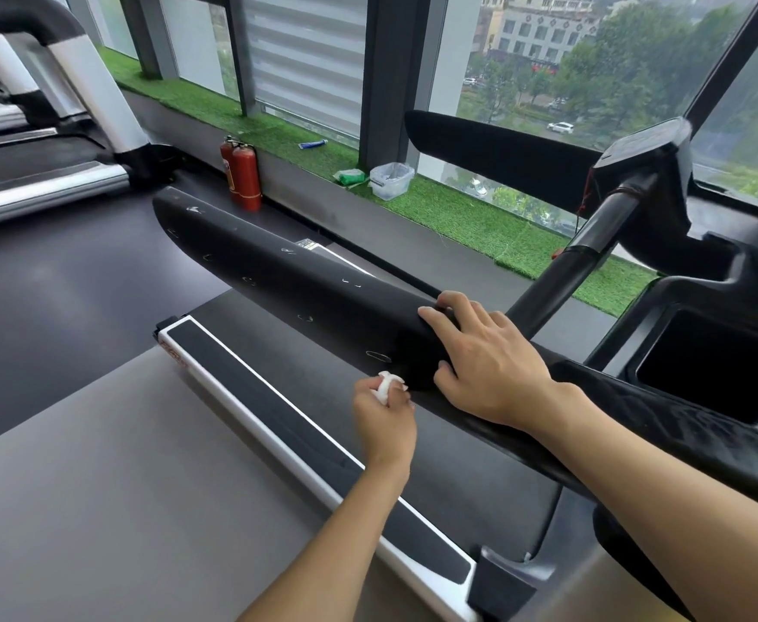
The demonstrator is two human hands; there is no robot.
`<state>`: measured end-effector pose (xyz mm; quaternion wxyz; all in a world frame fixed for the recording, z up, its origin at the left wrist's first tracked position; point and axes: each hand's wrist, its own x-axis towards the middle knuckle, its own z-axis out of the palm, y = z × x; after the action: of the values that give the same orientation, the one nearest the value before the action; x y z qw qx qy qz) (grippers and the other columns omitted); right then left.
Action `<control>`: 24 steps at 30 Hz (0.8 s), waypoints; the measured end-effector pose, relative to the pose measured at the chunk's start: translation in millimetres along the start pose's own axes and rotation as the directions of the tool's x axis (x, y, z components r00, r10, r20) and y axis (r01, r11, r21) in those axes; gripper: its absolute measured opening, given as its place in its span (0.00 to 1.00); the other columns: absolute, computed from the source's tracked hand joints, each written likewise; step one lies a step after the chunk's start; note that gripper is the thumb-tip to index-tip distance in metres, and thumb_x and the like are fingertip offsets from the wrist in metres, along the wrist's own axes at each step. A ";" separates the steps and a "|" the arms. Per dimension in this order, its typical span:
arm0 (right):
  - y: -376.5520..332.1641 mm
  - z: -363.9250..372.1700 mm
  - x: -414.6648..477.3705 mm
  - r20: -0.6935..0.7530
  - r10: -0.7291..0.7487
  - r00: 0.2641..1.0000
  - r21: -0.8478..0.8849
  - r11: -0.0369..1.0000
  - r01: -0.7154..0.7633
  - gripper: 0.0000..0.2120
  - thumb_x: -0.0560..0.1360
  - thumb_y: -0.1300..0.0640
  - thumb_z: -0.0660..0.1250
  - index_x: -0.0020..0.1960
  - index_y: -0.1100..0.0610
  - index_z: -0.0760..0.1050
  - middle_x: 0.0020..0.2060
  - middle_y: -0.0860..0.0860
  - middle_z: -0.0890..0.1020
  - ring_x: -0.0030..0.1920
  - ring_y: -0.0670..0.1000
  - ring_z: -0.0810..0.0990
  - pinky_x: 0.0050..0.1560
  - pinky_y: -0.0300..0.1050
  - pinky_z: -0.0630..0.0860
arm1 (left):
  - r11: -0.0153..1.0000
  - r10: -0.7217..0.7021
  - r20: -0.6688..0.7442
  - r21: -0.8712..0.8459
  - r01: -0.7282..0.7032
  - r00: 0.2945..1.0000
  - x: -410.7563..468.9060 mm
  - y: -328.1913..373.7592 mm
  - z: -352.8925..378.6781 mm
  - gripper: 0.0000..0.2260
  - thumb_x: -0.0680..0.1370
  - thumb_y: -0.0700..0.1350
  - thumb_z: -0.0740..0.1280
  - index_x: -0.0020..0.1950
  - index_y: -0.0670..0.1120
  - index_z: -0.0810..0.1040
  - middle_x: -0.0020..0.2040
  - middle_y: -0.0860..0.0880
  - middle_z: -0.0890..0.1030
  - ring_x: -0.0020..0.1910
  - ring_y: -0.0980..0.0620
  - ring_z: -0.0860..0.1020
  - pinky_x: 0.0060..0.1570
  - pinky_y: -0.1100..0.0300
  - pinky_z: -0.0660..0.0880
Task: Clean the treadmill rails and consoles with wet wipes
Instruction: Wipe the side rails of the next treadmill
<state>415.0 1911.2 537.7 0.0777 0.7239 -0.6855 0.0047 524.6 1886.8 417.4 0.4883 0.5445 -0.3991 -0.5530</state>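
Long black padded treadmill rail (pixel 278 271): axis runs lower right to upper left, free end pointing toward two red fire extinguishers (pixel 244 177). Right hand (pixel 489 365) curled over rail top, gripping. Left hand (pixel 383 419) clamped on crumpled white wet wipe (pixel 386 386), just beside the rail's lower edge.

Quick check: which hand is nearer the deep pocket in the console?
Right. The right hand wraps the black rail, just left of the pocket. The left hand, pinching the wipe, sits farther left, below the rail.
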 end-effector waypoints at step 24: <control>-0.8 -0.4 1.0 0.014 0.000 1.000 -0.014 1.000 0.001 0.29 0.73 0.50 0.58 0.73 0.54 0.60 0.68 0.54 0.64 0.62 0.58 0.72 0.59 0.53 0.72 | 0.972 -0.223 0.000 -0.073 0.223 0.975 14.4 -16.5 -0.5 0.06 0.82 0.38 0.64 0.50 0.37 0.79 0.36 0.44 0.79 0.31 0.55 0.75 0.30 0.65 0.73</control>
<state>415.8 1910.3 538.1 0.0779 0.7235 -0.6859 -0.0053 524.4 1876.2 398.3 0.4443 0.5701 -0.3130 -0.6161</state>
